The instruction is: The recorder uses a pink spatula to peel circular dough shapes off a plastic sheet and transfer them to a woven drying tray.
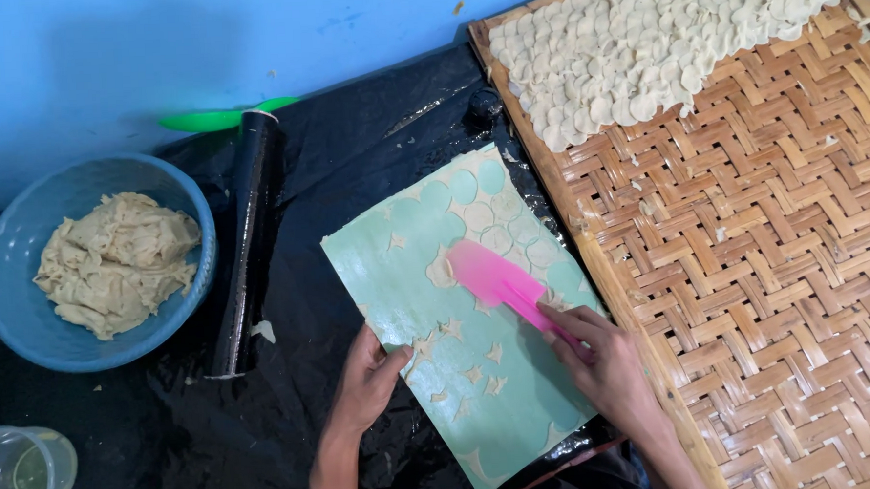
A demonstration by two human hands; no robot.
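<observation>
— Black plastic sheeting [296, 417] covered the worktop, right?
— Yes. Her left hand [368, 382] pressed flat and open on the green mat [397, 275]; her right hand [606, 364] gripped a pink scraper [490, 276] beside dough rounds [498, 232].

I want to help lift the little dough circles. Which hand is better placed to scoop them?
Right hand: it already holds the pink plastic scraper beside the dough circles. Left hand only steadies the green mat.
</observation>
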